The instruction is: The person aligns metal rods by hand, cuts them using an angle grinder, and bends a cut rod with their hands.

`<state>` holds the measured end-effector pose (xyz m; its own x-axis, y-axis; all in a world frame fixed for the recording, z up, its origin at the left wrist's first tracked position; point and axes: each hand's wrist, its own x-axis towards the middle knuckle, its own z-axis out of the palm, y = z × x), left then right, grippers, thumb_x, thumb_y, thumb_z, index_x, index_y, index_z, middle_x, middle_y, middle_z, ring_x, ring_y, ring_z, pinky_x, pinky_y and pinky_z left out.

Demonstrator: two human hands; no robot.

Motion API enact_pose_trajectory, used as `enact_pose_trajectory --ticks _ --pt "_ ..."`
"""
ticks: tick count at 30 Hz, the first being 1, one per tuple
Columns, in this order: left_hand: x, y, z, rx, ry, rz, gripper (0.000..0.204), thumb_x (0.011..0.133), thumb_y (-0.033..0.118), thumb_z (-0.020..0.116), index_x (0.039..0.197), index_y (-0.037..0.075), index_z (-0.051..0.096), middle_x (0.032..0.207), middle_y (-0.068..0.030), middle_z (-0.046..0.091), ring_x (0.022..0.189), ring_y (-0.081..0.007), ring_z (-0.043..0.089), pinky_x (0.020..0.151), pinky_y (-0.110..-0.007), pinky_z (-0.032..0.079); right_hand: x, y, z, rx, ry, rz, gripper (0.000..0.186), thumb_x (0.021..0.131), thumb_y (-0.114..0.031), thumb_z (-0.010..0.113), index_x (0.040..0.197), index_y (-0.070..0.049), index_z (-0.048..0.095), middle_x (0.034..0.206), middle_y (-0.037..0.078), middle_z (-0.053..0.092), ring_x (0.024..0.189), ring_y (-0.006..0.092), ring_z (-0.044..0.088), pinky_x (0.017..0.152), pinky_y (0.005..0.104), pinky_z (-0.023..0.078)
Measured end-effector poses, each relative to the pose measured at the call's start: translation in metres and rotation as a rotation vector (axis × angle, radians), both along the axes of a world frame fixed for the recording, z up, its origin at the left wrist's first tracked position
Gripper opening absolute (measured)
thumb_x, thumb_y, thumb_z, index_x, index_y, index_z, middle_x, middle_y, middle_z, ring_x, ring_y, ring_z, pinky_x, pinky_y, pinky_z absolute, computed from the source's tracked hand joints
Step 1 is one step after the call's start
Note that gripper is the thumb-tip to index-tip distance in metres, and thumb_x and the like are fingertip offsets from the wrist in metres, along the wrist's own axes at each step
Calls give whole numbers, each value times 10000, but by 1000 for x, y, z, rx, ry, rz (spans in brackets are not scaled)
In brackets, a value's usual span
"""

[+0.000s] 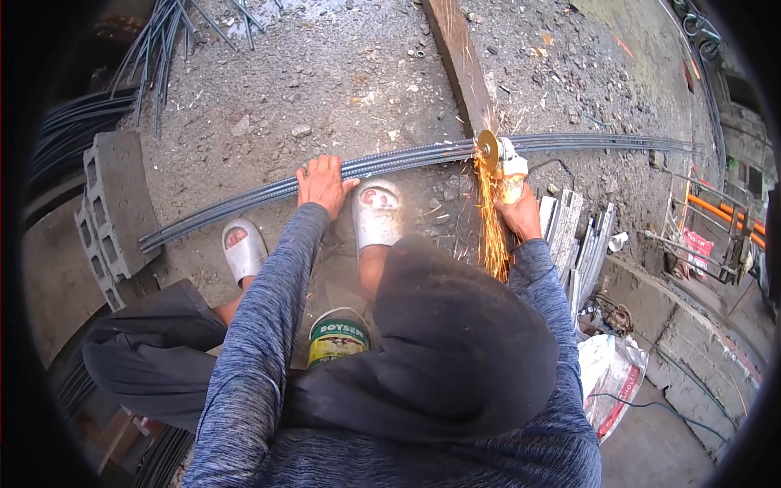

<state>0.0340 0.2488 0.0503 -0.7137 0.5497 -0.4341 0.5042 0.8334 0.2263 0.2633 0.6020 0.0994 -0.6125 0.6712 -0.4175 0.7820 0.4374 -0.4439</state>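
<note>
A bundle of ribbed steel bars (423, 152) lies crosswise over a dirty wooden beam (457, 57). My left hand (325, 183) grips the bars left of the beam, fingers curled over them. My right hand (521, 213) is closed on an angle grinder (512, 171); its yellowish disc (488, 150) is at the bars above the beam, and a stream of orange sparks pours down from it toward me. My sandalled feet (378, 211) are just below the bars. A paint bucket (338, 337) sits between my legs, partly hidden.
Concrete hollow blocks (114, 195) sit under the left end, with coiled bars (73, 122) behind. Loose bars (171, 41) lie upper left. Metal strips (582, 244), a sack (610, 374), cables (667, 411) and a low concrete ledge (691, 325) are at the right.
</note>
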Motion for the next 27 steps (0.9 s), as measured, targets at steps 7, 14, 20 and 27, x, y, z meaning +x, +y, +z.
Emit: enact_pose_trajectory --ticks 7,14,20,27 --pt "-2 0 0 -10 -45 3 547 947 531 608 1258 86 542 1257 -112 558 1256 -292 485 1034 -534 352 -24 2 1 10 41 -1 517 725 -240 805 1119 37 616 1004 222 725 958 354 712 845 422 548" --pt "-2 -7 0 -13 -23 13 542 940 527 616 1246 85 543 1242 -106 563 1251 -288 487 1026 -517 353 -36 -5 -2 46 -35 -2 553 700 -240 816 1118 55 606 1007 242 724 948 361 717 847 420 553" --pt "-4 -6 2 -35 -40 10 550 934 520 625 1262 86 539 1252 -105 564 1253 -284 491 1021 -511 359 -28 -5 0 21 -9 18 539 703 -223 817 1120 48 608 1024 240 727 962 347 720 854 408 556" --pt "-3 1 3 -24 -45 3 555 937 528 621 1273 93 543 1253 -100 568 1254 -280 497 1036 -511 359 -17 2 3 -50 72 20 491 724 -145 813 1133 35 609 1033 226 729 967 338 721 858 404 559"
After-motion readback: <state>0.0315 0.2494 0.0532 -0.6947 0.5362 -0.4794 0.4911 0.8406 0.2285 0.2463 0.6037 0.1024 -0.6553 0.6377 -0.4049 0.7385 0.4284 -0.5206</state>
